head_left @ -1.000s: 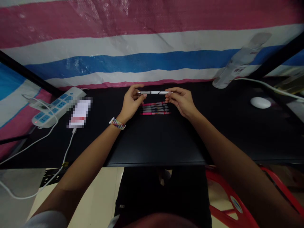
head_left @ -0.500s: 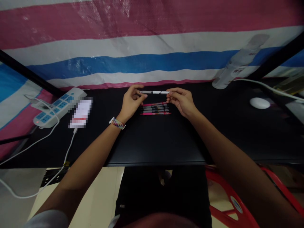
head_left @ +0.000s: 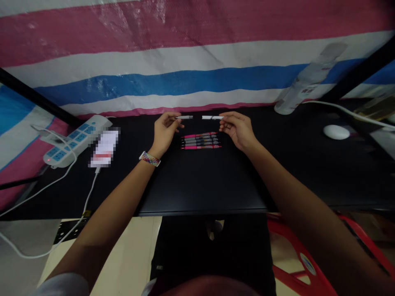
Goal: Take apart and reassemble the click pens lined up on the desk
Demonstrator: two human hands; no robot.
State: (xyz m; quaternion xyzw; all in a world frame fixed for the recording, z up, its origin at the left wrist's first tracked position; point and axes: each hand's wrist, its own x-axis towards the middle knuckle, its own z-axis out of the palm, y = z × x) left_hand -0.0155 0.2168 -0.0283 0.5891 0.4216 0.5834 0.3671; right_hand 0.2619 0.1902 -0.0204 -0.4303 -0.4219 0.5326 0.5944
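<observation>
Between its fingertips my left hand [head_left: 164,130] pinches a short grey pen part [head_left: 185,117] with a dark end. Level with it, my right hand [head_left: 239,128] grips a white pen part [head_left: 211,118] with black marks. The two parts point at each other with a gap between them, raised over the black table [head_left: 200,181]. Just below them lie several pens [head_left: 201,141], side by side in a neat row, pink ones at the outer edges and grey ones between. Neither hand touches that row.
On the left are a white power strip [head_left: 75,139] with blue sockets and a charging phone [head_left: 105,147] on a white cable. A clear bottle [head_left: 296,90] stands at the back right, near a white mouse-like object [head_left: 336,132]. A striped sheet [head_left: 197,84] hangs behind; a red stool [head_left: 290,246] is below right.
The single pen between my hands has come apart into two pieces. My left hand has shifted slightly left with the grey part; my right hand has hardly moved.
</observation>
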